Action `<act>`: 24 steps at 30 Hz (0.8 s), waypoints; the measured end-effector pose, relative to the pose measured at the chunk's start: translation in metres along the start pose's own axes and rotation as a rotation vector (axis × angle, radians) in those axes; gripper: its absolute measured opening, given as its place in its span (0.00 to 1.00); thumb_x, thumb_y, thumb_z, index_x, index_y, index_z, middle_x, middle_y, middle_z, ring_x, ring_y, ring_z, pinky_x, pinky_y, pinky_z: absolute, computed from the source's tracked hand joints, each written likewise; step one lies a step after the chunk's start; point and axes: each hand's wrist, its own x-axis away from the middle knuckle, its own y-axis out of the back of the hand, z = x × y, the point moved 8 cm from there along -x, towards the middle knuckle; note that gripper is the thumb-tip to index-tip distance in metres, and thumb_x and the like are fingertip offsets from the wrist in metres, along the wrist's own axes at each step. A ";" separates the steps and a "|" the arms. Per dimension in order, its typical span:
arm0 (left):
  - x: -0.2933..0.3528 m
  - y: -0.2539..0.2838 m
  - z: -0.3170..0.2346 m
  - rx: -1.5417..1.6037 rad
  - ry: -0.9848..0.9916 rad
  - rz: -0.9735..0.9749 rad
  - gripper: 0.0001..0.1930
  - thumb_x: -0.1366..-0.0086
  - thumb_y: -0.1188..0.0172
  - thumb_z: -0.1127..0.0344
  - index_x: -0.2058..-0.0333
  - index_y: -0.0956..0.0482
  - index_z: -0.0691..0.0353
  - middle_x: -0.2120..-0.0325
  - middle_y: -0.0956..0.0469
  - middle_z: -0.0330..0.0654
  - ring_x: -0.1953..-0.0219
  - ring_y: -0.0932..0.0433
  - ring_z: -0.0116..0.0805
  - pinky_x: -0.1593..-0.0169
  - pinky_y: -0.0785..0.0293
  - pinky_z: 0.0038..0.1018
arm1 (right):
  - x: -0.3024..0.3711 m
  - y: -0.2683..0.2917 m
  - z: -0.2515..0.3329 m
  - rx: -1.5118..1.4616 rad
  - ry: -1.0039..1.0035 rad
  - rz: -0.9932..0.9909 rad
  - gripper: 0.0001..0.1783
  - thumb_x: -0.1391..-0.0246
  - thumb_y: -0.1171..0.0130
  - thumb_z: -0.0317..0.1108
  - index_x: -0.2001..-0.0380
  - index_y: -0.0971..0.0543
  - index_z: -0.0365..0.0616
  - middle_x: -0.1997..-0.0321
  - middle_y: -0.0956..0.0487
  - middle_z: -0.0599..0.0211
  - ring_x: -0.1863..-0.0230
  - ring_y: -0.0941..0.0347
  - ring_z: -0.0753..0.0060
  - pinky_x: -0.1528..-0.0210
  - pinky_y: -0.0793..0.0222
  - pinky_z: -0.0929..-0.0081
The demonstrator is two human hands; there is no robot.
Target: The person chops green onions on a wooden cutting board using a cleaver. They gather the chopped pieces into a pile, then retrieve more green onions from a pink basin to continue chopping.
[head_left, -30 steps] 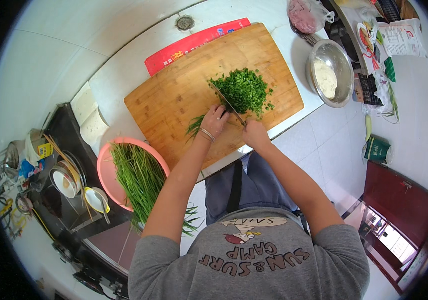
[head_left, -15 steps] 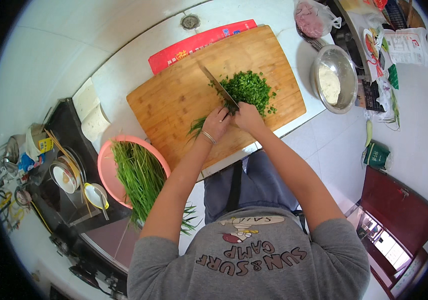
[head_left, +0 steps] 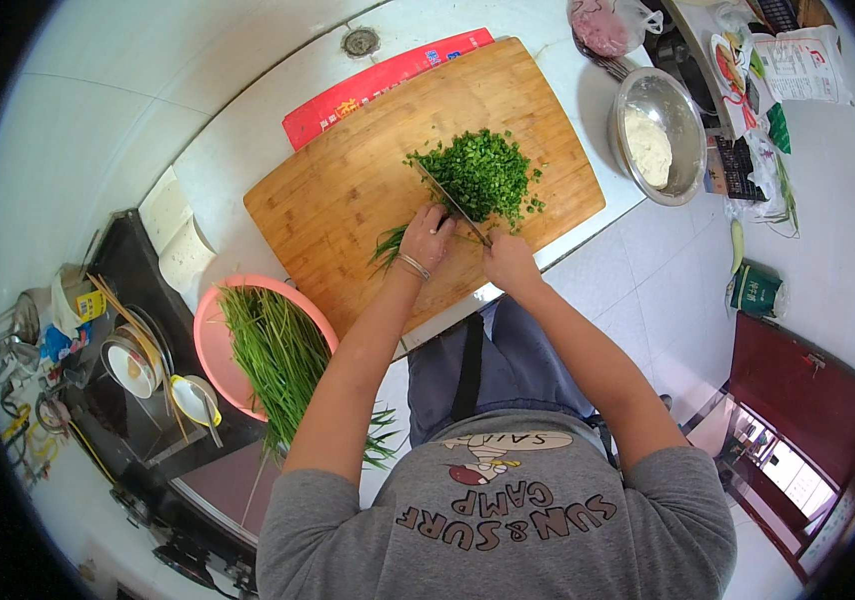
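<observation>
Slicing seems underway near the worktop's [head_left: 580, 75] front edge, left hand [head_left: 426, 238] fingers curled closed on green stalks [head_left: 387, 246], right hand [head_left: 512, 263] gripping the knife [head_left: 453, 203], another stroke needing steady feeding.

Metal knife [head_left: 439, 187], smooth wooden board [head_left: 348, 190]

Holding the left arm [head_left: 356, 372] slanted up and rightward from left of the lower middle of the frame, and the right arm [head_left: 600, 365] slanted up and leftward from the lower right. Curling the left hand [head_left: 428, 240], back upward, just above centre; clenching the right hand [head_left: 511, 264] near it, slightly lower.
</observation>
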 end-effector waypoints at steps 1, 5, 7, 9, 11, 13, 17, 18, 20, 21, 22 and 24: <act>0.001 -0.002 0.000 -0.004 -0.008 0.006 0.10 0.53 0.43 0.73 0.68 0.25 0.63 0.66 0.29 0.49 0.61 0.29 0.48 0.59 0.27 0.35 | 0.000 -0.001 0.001 0.012 -0.011 0.012 0.10 0.52 0.50 0.32 0.68 0.26 0.37 0.67 0.23 0.40 0.62 0.27 0.38 0.58 0.31 0.48; 0.003 -0.005 0.003 -0.007 -0.009 0.020 0.10 0.53 0.44 0.73 0.69 0.26 0.62 0.64 0.29 0.48 0.60 0.29 0.48 0.57 0.28 0.36 | -0.007 -0.009 0.004 0.065 -0.003 0.078 0.10 0.54 0.50 0.31 0.68 0.26 0.36 0.65 0.23 0.41 0.60 0.27 0.39 0.58 0.31 0.49; 0.002 -0.006 0.004 -0.001 0.001 0.029 0.10 0.53 0.44 0.73 0.68 0.26 0.61 0.63 0.28 0.48 0.59 0.30 0.48 0.56 0.28 0.36 | -0.015 -0.014 0.006 0.068 0.025 0.095 0.11 0.54 0.50 0.30 0.68 0.26 0.35 0.65 0.23 0.40 0.60 0.26 0.39 0.57 0.30 0.50; 0.003 -0.008 0.005 0.006 0.009 0.045 0.10 0.53 0.44 0.73 0.68 0.26 0.61 0.63 0.28 0.48 0.58 0.30 0.48 0.55 0.28 0.36 | -0.025 -0.018 0.013 0.044 0.050 0.088 0.11 0.54 0.50 0.29 0.69 0.26 0.34 0.65 0.23 0.39 0.59 0.26 0.39 0.57 0.30 0.51; 0.003 -0.006 0.004 0.004 0.008 0.050 0.11 0.54 0.44 0.73 0.68 0.25 0.61 0.63 0.28 0.48 0.59 0.30 0.48 0.55 0.28 0.36 | -0.035 -0.013 0.032 0.029 0.044 0.076 0.11 0.54 0.50 0.29 0.69 0.26 0.33 0.65 0.23 0.39 0.60 0.26 0.40 0.58 0.30 0.52; 0.005 -0.004 0.005 0.012 0.015 0.046 0.11 0.54 0.44 0.73 0.68 0.25 0.61 0.63 0.28 0.47 0.60 0.29 0.47 0.56 0.28 0.35 | -0.040 -0.004 0.049 0.008 0.041 0.059 0.11 0.54 0.50 0.29 0.69 0.26 0.33 0.66 0.23 0.39 0.60 0.26 0.39 0.58 0.29 0.52; 0.005 0.005 0.001 0.013 -0.021 -0.018 0.10 0.54 0.43 0.73 0.69 0.24 0.61 0.65 0.28 0.45 0.61 0.28 0.44 0.58 0.28 0.34 | -0.043 0.002 0.040 -0.102 0.100 -0.052 0.08 0.54 0.50 0.29 0.71 0.27 0.35 0.71 0.24 0.39 0.64 0.27 0.37 0.62 0.31 0.49; 0.006 0.007 -0.002 0.003 -0.037 -0.042 0.10 0.54 0.43 0.73 0.70 0.24 0.61 0.66 0.28 0.44 0.62 0.28 0.44 0.58 0.28 0.34 | -0.036 0.003 0.033 -0.122 0.122 -0.051 0.08 0.53 0.50 0.30 0.71 0.27 0.35 0.70 0.24 0.39 0.64 0.27 0.37 0.61 0.31 0.49; 0.002 0.006 0.002 0.039 0.008 -0.032 0.08 0.53 0.43 0.74 0.70 0.24 0.62 0.67 0.27 0.43 0.61 0.28 0.44 0.58 0.28 0.34 | -0.027 0.006 0.021 -0.146 0.133 -0.071 0.08 0.52 0.49 0.30 0.71 0.28 0.36 0.69 0.24 0.40 0.64 0.27 0.37 0.61 0.31 0.49; 0.000 0.005 0.003 0.061 0.028 -0.027 0.08 0.53 0.42 0.74 0.71 0.24 0.62 0.68 0.27 0.43 0.61 0.27 0.44 0.59 0.27 0.34 | -0.022 0.012 0.016 -0.148 0.122 -0.093 0.08 0.52 0.49 0.30 0.71 0.28 0.36 0.70 0.24 0.40 0.64 0.27 0.37 0.61 0.31 0.49; -0.001 0.006 0.001 0.064 0.026 -0.043 0.07 0.53 0.42 0.74 0.71 0.24 0.63 0.68 0.27 0.43 0.62 0.27 0.44 0.59 0.27 0.34 | -0.017 0.017 0.012 -0.151 0.110 -0.115 0.08 0.52 0.49 0.31 0.71 0.28 0.37 0.70 0.24 0.40 0.65 0.27 0.37 0.62 0.31 0.49; -0.004 0.008 -0.001 0.068 0.020 -0.076 0.06 0.52 0.42 0.74 0.71 0.23 0.63 0.69 0.28 0.44 0.62 0.27 0.44 0.59 0.27 0.34 | -0.007 0.018 0.011 -0.107 0.059 -0.073 0.08 0.52 0.50 0.31 0.69 0.28 0.37 0.70 0.24 0.40 0.64 0.27 0.37 0.61 0.31 0.48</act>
